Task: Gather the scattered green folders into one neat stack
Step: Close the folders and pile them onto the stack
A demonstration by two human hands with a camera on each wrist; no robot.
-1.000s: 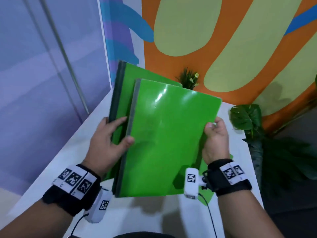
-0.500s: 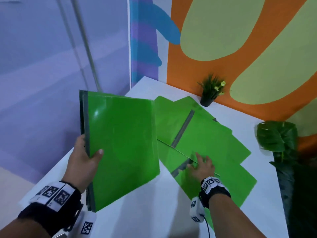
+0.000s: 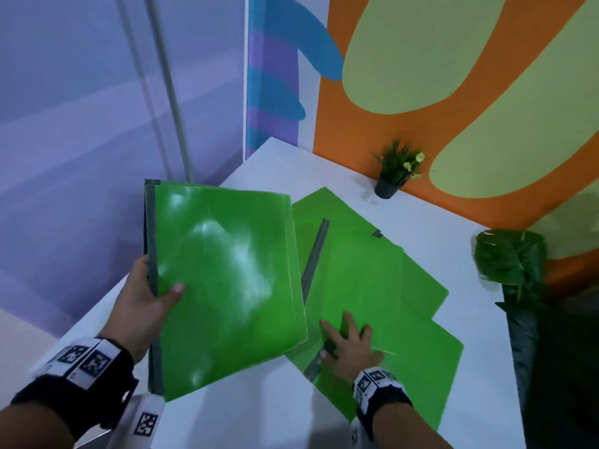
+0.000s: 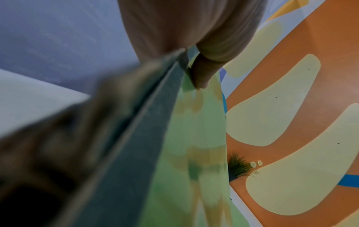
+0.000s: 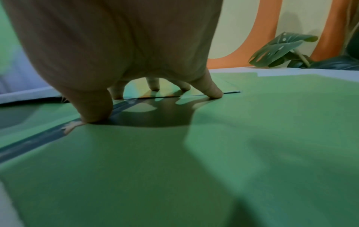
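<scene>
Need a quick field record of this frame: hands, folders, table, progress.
left hand: grips the held folders at their grey spine edge, thumb on top
right hand: fingertips pressed on the loose folders, nothing gripped
loose folders: overlapping, fanned at differing angles on the white table
background: small potted plant at the wall, large leafy plant at the table's right
progress: stack not yet complete

I see glossy green folders (image 3: 227,280) with grey spines, a white table (image 3: 265,413), an orange wall (image 3: 405,131) with pale-green blobs
</scene>
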